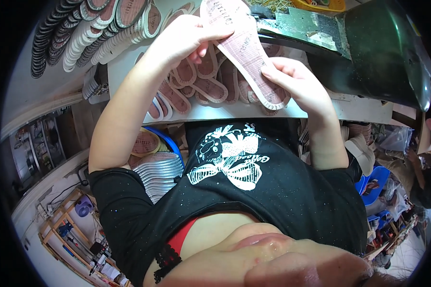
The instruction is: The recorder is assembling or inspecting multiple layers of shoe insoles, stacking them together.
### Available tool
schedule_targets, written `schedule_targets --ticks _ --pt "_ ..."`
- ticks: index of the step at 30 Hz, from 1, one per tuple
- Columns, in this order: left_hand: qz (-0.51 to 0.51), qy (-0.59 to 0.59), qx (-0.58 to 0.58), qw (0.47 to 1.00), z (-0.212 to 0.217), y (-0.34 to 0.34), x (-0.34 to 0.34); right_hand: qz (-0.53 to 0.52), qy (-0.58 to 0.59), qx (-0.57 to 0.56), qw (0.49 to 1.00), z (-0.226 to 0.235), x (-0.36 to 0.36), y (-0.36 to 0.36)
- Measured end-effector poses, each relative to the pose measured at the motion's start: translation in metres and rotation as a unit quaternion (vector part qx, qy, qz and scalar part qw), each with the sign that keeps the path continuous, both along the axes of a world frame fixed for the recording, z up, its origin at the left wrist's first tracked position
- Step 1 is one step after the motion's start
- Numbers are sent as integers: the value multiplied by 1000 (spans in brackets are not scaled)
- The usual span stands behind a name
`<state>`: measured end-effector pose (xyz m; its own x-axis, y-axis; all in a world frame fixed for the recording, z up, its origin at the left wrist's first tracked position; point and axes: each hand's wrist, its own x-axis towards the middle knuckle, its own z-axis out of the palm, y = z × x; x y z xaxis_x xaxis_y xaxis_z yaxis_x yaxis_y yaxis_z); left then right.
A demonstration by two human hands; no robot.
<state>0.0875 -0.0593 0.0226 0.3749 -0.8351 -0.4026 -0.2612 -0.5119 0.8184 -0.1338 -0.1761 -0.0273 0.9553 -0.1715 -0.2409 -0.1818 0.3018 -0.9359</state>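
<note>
I hold a long pinkish insole [246,55] with a pale rim up over the white table, slanted from the top middle down to the right. Handwritten marks show on its face. My left hand [189,40] pinches its left edge near the upper end, thumb on top. My right hand [294,81] grips the right edge near the lower end, also with the thumb on the face. The fingers behind the insole are partly hidden. Beneath it, several similar insoles [209,90] lie overlapping on the table.
Long stacked rows of insoles [76,45] fill the table's far left. At the right stands a dark green machine [383,57], with a yellow basket [328,5] behind. A blue tub [170,138] with stacked soles [159,174] sits below the table edge, left of my body.
</note>
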Motion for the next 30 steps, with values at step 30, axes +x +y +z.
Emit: schedule_targets --ticks 30 --pt "247 179 -461 833 5 51 -80 -185 -145 -159 959 48 10 65"
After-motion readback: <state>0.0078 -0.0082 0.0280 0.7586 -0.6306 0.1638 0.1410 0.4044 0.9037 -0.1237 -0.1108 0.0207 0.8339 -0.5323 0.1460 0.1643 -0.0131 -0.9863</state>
